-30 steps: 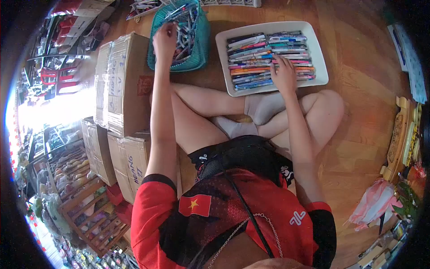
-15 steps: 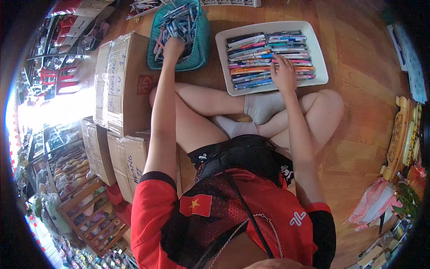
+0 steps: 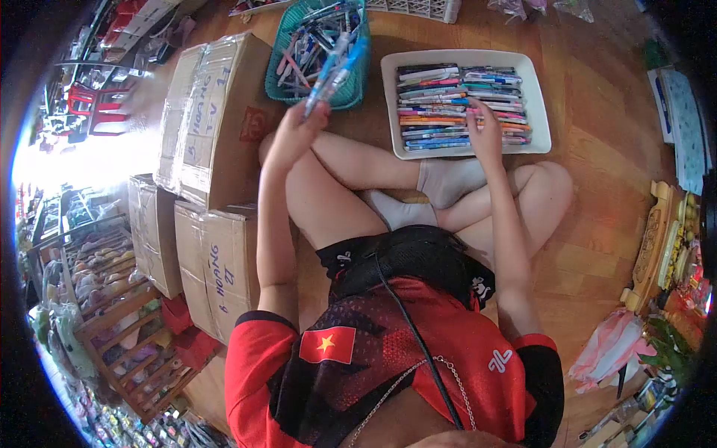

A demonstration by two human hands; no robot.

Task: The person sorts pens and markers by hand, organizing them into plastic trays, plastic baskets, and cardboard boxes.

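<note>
My left hand (image 3: 296,134) is closed around blue pens (image 3: 336,69), raised with their tips pointing up and away from me, slightly blurred. Behind them stands a teal plastic basket (image 3: 364,75) with a jumble of loose pens (image 3: 299,52) inside. In front of me lies a white tray (image 3: 541,104), where pens of many colours (image 3: 429,104) are laid side by side in two columns. My right hand (image 3: 487,134) hovers over the near right part of these rows, fingers apart and holding nothing.
Cardboard boxes (image 3: 224,127) are stacked to my left, close to my left arm. My crossed legs and white socks (image 3: 448,183) lie just before the tray. A white plastic crate (image 3: 418,7) stands at the far edge; a carved wooden piece (image 3: 648,246) is at the right.
My left hand has come out of the basket and back toward me, now with blue pens in it. My right hand has lifted slightly from the pens in the tray.
</note>
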